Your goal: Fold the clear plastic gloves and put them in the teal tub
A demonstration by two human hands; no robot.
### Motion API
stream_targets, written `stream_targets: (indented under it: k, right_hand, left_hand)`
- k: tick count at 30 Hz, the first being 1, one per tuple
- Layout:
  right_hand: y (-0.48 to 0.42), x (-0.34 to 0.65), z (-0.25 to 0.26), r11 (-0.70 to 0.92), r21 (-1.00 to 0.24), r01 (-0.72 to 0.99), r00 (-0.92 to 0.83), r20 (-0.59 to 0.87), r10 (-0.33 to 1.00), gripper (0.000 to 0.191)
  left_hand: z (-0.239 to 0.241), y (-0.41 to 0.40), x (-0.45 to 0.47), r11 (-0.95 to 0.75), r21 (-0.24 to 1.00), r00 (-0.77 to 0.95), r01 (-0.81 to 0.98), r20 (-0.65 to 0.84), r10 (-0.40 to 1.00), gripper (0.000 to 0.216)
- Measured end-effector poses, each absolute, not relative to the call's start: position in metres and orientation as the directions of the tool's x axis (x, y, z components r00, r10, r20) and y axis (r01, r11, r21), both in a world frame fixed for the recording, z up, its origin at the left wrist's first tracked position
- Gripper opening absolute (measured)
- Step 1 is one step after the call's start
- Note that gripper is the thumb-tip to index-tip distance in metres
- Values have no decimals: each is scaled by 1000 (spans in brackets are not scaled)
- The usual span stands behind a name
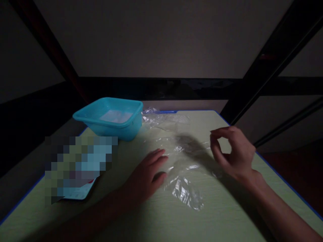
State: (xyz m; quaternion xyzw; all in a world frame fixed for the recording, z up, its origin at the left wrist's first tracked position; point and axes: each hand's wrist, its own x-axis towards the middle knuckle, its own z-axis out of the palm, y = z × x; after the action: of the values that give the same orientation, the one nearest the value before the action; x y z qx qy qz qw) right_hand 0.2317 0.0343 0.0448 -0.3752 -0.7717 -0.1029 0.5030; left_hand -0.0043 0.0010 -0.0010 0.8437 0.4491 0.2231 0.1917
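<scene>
My left hand [147, 174] lies flat with its fingers stretched out, pressing on the left edge of a crumpled clear plastic sheet [185, 191] spread over the pale green table [141, 218]. Raised a little above the sheet's right side is my right hand [233, 151]; its fingers are curled loosely, thumb and forefinger apart, and nothing shows between them. The plastic runs from the near middle of the table back toward the far edge [164, 121].
A turquoise plastic tub [111, 117] with something pale inside stands at the back left. A blurred flat card or packet [78, 164] lies at the left. The table has a blue rim [290, 186]. Dark metal frame bars [272, 57] rise behind and to the right.
</scene>
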Motion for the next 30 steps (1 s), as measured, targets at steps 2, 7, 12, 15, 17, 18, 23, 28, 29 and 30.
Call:
stream_targets:
  k: [2,7,12,15,17,18,23,28,29,30]
  right_hand:
    - [34,232,42,696,-70,715,-388,788,477,17]
    - [37,228,39,661,-86,745,-452,664,595,13]
    - [41,227,36,613,-189,767,-445,531,721,16]
    - [42,227,34,583,-280,763,-457,404,793,21]
    - [43,226,32,564,-365,741,-460,337,822,23]
    - [43,226,32,555,-413,722,-460,313,831,24]
    - [43,222,29,439,-707,555,-455,184,871,23]
    - [41,214,22,286,-899,330,-542,67,838,29]
    - [40,212,20,272,-912,305,-554,63,830,31]
    - [39,210,19,263,-922,284,-563,61,824,33]
  left_hand:
    - [2,0,-3,-535,463,543,707,130,829,46]
    - [9,-3,-4,-583,386,615,714,50,787,57]
    - [12,-5,-6,-601,401,631,691,70,772,64]
    - [13,-7,-6,-616,392,661,683,26,750,71]
    - [14,-9,-5,-631,390,684,671,2,729,76]
    - [15,-10,-5,-640,390,696,662,-3,719,77]
    - [21,-14,-6,-720,399,762,568,75,643,76]
    - [22,-17,-3,-735,460,725,498,245,644,38]
    - [21,-18,-2,-732,459,704,504,272,656,27]
    - [19,-18,-1,-723,456,684,518,287,671,19]
